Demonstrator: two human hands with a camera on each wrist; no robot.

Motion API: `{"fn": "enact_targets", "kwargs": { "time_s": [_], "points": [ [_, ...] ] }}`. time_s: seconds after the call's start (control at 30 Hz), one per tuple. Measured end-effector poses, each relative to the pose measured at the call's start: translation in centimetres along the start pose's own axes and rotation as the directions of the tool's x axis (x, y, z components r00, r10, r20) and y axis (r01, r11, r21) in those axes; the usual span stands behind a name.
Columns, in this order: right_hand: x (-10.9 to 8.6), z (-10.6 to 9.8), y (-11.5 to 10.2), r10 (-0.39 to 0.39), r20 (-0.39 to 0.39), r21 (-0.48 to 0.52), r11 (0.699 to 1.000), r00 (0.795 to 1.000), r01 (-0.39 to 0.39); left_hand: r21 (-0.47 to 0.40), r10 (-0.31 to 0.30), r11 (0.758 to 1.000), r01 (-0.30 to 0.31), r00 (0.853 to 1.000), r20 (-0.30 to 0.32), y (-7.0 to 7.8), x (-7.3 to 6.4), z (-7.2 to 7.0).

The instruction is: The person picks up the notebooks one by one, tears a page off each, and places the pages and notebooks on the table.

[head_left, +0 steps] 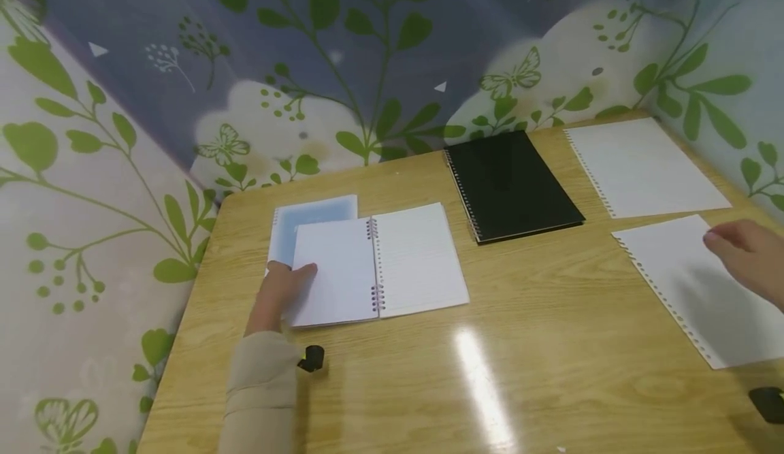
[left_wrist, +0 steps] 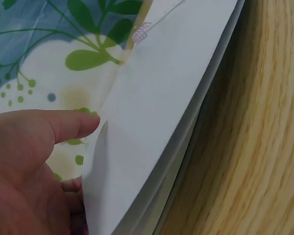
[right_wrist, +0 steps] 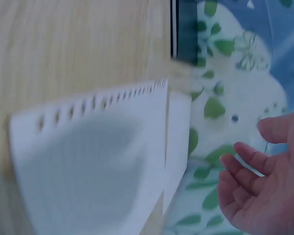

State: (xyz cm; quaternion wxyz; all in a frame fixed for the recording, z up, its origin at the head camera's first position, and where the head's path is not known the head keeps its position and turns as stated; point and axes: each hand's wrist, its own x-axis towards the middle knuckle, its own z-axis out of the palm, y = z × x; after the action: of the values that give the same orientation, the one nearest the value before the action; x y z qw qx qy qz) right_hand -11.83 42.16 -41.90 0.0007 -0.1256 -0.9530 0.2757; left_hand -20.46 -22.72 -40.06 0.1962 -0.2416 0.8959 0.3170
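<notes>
Open notebook [head_left: 410,263], edge in hand

The left hand [head_left: 283,289] pinches it, thumb uppermost; the right hand [head_left: 750,260], fingers [right_wrist: 242,174] loosely curled and empty, hovers over a hole-edged sheet [head_left: 674,256]. The notebook lies on the wood-grained bench [head_left: 539,372], overlapping a blue-and-white pad [head_left: 315,211]. Its smooth paper looks light, flexible, easily creased: grip the edge, clear of the wire coil [head_left: 378,297].

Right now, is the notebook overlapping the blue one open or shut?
Open: the notebook lies spread, white sheets either side of its spiral binding.
</notes>
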Motion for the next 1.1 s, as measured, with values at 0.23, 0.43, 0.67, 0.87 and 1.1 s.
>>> {"fn": "enact_targets", "kwargs": {
  "time_s": [0.23,0.43,0.67,0.87,1.1],
  "points": [
    [-1.5,0.6,-10.5,-0.308,0.092,0.045,0.951,0.947,0.306,-0.065,0.114,0.992,-0.111,0.993,0.032,-0.4,-0.2,-1.0],
    [-0.5,2.7,-14.5,-0.4,0.194,0.118,0.916,0.896,0.383,-0.145,0.191,0.971,-0.188,0.982,0.006,0.0,-0.9,-1.8],
    [-0.4,5.1,-18.6,-0.414,0.285,0.156,0.91,0.864,0.385,-0.241,0.28,0.933,-0.267,0.96,0.022,0.2,-2.0,-2.5],
    [-0.8,6.9,-21.6,-0.453,0.302,0.196,0.891,0.839,0.411,-0.322,0.364,0.886,-0.332,0.931,0.041,1.2,-2.9,-2.7],
    [-1.0,10.0,-24.5,-0.505,0.324,0.302,0.857,0.8,0.418,-0.33,0.432,0.857,-0.395,0.901,0.044,3.2,-4.0,-2.6]
  ]
}}
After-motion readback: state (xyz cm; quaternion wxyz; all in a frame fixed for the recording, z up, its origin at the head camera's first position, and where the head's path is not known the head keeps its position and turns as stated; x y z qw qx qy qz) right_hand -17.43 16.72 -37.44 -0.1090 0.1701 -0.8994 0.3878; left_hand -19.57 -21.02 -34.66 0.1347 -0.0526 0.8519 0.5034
